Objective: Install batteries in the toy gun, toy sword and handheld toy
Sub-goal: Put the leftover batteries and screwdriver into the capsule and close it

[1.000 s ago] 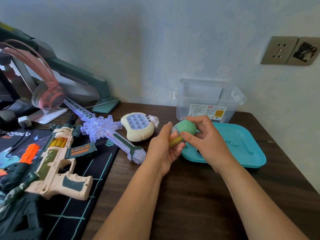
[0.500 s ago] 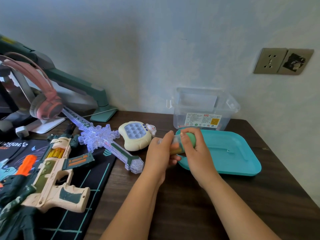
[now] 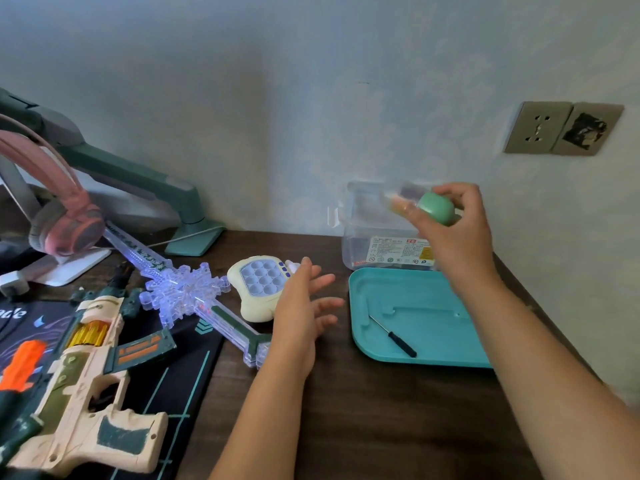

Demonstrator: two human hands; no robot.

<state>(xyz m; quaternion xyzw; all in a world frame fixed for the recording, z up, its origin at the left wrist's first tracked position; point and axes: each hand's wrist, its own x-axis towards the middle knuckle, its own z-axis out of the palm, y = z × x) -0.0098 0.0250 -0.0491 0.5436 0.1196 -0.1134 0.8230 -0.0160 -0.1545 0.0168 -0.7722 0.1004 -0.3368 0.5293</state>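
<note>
Your right hand (image 3: 453, 233) is up in the air behind the teal tray (image 3: 433, 296), fingers curled round a little clear tube with a green cap (image 3: 434, 207). It's right over the clear plastic box (image 3: 377, 244) at the tray's back edge. There's something orange in the tube, too blurry to call.

Your left hand (image 3: 304, 306) is empty, fingers loose and spread, hovering just left of the tray. Going further left from the tray you've got the handheld toy (image 3: 258, 289), then the lit-up toy sword (image 3: 187, 292), then the toy gun (image 3: 90, 382) farthest out on the dark mat (image 3: 194, 368). A small screwdriver (image 3: 393, 336) lies in the tray.
</note>
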